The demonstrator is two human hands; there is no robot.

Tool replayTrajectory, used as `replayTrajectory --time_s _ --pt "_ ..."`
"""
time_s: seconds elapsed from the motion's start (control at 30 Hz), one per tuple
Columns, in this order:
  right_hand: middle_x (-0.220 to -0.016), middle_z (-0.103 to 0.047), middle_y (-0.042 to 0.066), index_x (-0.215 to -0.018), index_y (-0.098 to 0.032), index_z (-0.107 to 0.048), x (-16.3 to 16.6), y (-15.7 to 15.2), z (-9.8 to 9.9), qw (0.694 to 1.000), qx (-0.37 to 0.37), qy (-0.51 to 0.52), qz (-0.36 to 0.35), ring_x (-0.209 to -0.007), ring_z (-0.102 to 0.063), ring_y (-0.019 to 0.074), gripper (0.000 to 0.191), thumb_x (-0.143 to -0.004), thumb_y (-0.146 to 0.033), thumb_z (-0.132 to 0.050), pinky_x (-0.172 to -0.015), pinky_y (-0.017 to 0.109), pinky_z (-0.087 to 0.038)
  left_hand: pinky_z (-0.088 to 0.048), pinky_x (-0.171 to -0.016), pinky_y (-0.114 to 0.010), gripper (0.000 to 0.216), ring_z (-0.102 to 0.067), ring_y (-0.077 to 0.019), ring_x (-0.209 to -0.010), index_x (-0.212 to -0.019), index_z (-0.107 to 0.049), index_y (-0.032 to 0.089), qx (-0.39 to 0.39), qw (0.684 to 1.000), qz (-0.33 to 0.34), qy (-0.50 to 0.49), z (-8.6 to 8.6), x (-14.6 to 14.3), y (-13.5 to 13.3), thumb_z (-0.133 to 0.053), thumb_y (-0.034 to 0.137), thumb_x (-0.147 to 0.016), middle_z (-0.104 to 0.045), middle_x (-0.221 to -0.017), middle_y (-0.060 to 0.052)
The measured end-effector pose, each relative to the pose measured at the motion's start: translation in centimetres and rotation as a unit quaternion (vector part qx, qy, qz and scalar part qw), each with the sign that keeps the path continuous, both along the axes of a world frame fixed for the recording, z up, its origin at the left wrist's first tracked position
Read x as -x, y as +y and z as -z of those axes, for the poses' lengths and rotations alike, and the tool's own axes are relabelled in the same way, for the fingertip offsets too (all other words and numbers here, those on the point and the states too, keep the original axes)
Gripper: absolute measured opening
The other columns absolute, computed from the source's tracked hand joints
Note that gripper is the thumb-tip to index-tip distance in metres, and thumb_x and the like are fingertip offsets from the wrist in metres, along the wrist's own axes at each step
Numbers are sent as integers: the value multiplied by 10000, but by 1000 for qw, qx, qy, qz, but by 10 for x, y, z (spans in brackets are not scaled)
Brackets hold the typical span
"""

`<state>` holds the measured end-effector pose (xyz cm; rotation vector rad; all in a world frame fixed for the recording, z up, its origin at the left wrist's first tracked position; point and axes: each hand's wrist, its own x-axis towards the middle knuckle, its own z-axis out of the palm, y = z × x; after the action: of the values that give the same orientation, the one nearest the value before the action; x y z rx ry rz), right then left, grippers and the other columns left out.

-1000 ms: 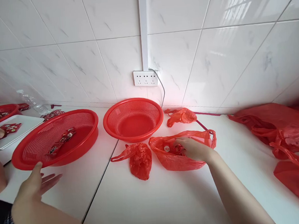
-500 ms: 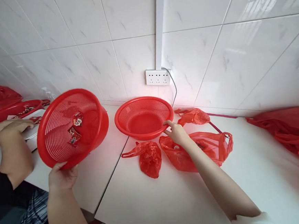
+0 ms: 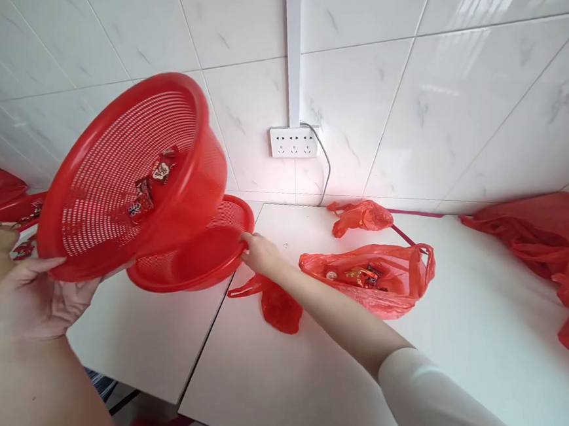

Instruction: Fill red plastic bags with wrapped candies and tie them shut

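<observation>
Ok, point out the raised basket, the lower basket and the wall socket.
raised basket (image 3: 100, 188), head view, on its mesh inner wall.
lower basket (image 3: 199, 256), head view, on its inner floor.
wall socket (image 3: 293, 142), head view, on its white face.

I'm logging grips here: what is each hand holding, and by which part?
The left hand holds the tilted red basket by its lower rim; the right hand grips the rim of the lower red basket.

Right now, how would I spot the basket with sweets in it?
Look left of the wall socket above the white table. Of two overlapping red mesh baskets, it is the upper basket, held tilted by the left hand. Unlike the lower basket, it shows wrapped sweets inside.
</observation>
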<state>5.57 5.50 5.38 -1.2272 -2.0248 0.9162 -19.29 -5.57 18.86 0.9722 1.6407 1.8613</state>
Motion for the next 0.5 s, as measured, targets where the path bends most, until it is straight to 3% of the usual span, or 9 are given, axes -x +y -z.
replayTrajectory --time_s 0.1,0.2,0.27,0.4,0.5 --pt "-1208 -640 101 -1472 -217 -311 26 3 -3 997 43 18 -68 -1021 -654 221 735 -812 -123 -620 -867 327 -526 -628 -719 -353 436 -612 -249 -1090 -1182 -559 195 12 988 142 -66 -3 -6 10 -500 131 -755 -691 -1135 -20" --pt "-1390 -527 107 -1535 -285 -107 19 -11 -4 982 77 51 -163 -973 -676 178 940 -798 -172 -680 -835 290 -542 -627 -657 -272 399 -627 -236 -1042 -1134 -614 168 50 977 180 -104 5 -17 23 -555 148 -740 -658 -1220 -28" --pt "-1436 -478 113 -1522 -303 -179 -4 -32 -7 972 75 59 -217 -958 -680 177 864 -819 -246 -678 -854 307 -535 -625 -652 -247 380 -640 -210 -1003 -1101 -646 174 89 973 184 -112 14 -27 31 -579 145 -729 -646 -1245 -13" --pt "-1128 -692 64 -1362 -234 -506 -71 -88 -22 938 18 21 -346 -937 -679 165 479 -889 -250 -583 -862 277 -507 -618 -642 -233 394 -656 -158 -895 -1104 -659 207 138 958 224 -114 31 -51 46 -611 121 -723 -682 -1149 2" --pt "-1026 -727 65 -1267 -192 -597 -120 -123 -34 910 29 2 -413 -934 -683 157 361 -911 -247 -562 -811 236 -503 -601 -605 -217 348 -652 -124 -760 -1078 -651 188 148 944 267 -123 48 -70 58 -609 120 -739 -706 -1002 -2"
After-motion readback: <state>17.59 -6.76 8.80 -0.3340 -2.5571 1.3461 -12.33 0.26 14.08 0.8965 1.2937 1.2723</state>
